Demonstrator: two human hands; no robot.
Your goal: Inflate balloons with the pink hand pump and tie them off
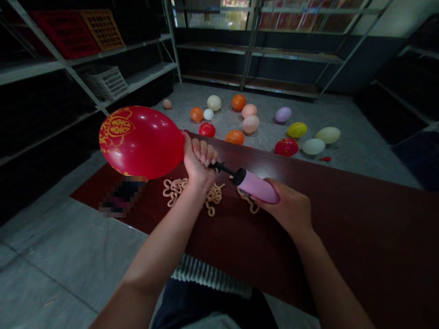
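A large inflated red balloon with yellow printed markings extends to the left of my left hand. My left hand is closed around the balloon's neck and the black nozzle end of a hand pump, so the join between them is hidden. The pump's pink barrel is gripped by my right hand, its fingers wrapped underneath. A stretch of black rod shows between the barrel's dark cap and my left hand. Beneath my hands, beige curly cord-like pieces lie on the dark brown table.
A blurred-out flat dark object lies at the table's left end. Several balloons, including a purple one and a yellow one, rest on the grey floor beyond. Metal shelves stand behind, with a white crate at left.
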